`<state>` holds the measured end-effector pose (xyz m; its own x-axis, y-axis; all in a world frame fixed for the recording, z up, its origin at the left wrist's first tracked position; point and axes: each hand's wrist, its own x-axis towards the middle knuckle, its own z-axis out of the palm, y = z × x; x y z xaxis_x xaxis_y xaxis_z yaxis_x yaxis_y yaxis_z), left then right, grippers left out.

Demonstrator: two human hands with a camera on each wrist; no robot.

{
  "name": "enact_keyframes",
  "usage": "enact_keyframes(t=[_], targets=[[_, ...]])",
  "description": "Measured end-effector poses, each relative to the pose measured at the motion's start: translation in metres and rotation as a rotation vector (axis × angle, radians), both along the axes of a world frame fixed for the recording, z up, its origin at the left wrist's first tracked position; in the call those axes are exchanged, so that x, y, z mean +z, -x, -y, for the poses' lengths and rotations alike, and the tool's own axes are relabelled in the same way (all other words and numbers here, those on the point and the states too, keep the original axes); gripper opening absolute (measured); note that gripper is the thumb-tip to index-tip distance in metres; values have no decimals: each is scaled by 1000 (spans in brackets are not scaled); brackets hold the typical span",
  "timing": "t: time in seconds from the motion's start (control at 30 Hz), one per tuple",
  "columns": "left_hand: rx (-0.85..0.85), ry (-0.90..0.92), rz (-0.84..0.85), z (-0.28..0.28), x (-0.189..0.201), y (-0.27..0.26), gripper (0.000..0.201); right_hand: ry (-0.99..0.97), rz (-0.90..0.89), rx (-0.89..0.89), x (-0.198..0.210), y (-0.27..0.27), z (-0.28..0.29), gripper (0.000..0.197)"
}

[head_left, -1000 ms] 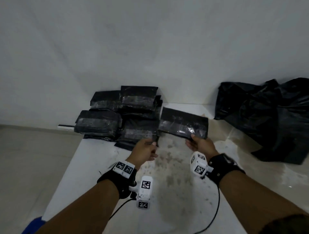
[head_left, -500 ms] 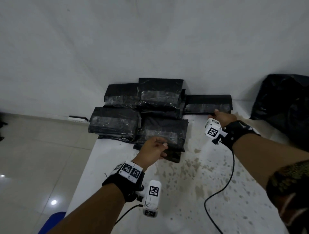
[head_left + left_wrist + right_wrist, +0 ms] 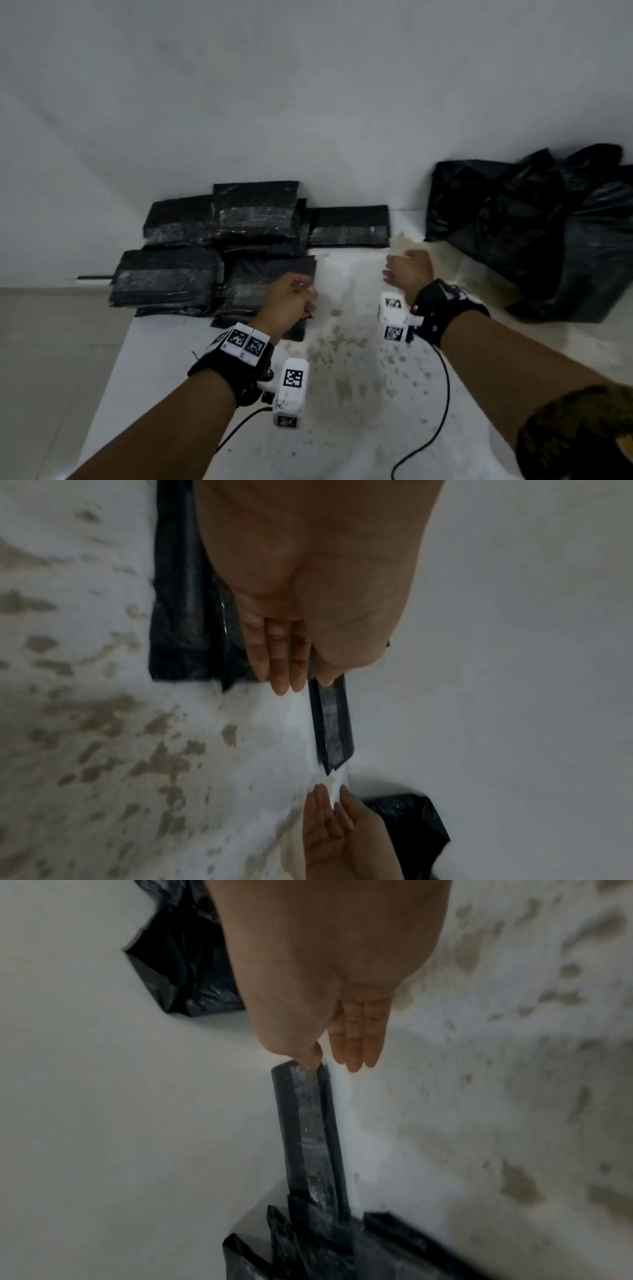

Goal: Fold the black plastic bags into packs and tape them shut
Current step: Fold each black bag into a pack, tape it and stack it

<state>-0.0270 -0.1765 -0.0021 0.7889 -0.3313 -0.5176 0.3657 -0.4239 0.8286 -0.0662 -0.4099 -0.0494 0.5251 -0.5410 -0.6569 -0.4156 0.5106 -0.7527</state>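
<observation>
Several taped black packs (image 3: 219, 246) lie stacked at the table's back left. One more taped pack (image 3: 349, 224) (image 3: 332, 723) (image 3: 308, 1123) lies flat against the wall, just right of the stack. My right hand (image 3: 404, 270) (image 3: 352, 1042) hovers a little in front of that pack's right end with straight fingers and holds nothing. My left hand (image 3: 294, 298) (image 3: 284, 664) is over the right edge of the front pack (image 3: 253, 281) (image 3: 185, 615); its fingers are relaxed and empty. A heap of loose black bags (image 3: 548, 233) sits at the back right.
The white table (image 3: 342, 359) is stained brown in the middle between my arms. A black cable (image 3: 442, 394) runs from the right wrist across the table. A white wall stands right behind the packs. Tiled floor (image 3: 51, 359) lies beyond the table's left edge.
My right hand carried the taped pack from mid-table to the wall, laid it beside the stack, let go and drew back. My left hand stayed by the front pack.
</observation>
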Motion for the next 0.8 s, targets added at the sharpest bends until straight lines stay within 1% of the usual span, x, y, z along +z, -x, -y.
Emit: enact_keyframes(t=[0.03,0.07,0.1,0.13,0.2,0.3,0.37,0.47,0.53,0.63,0.7,0.73,0.8], targets=[[-10,3,8,12,1,6,14,131,-5,3,3,14,6,5],[-19,3,12,22,2,13,14,296,-28,5,4,28,13,19],[-28,5,13,34,3,21,15,434,-35,22,2,44,25,26],[-34,2,12,42,4,28,16,512,-36,55,7,57,32,27],[-53,1,9,66,6,48,17,657,-36,71,17,89,56,22],[-87,4,21,101,9,78,16,892,-7,12,33,131,89,16],[-113,14,25,128,11,97,16,1021,14,-51,43,157,110,19],[-138,40,21,162,14,120,17,1169,61,-180,49,186,137,32],[-150,54,27,184,15,133,17,1228,115,-245,55,203,154,36],[-163,53,40,209,16,147,17,1215,127,-331,58,218,177,33],[-168,51,46,220,16,154,16,1164,75,-404,56,226,193,29],[-168,49,48,224,16,156,16,1123,27,-427,54,229,201,24],[-163,42,53,229,16,161,16,985,-79,-400,46,236,217,12]])
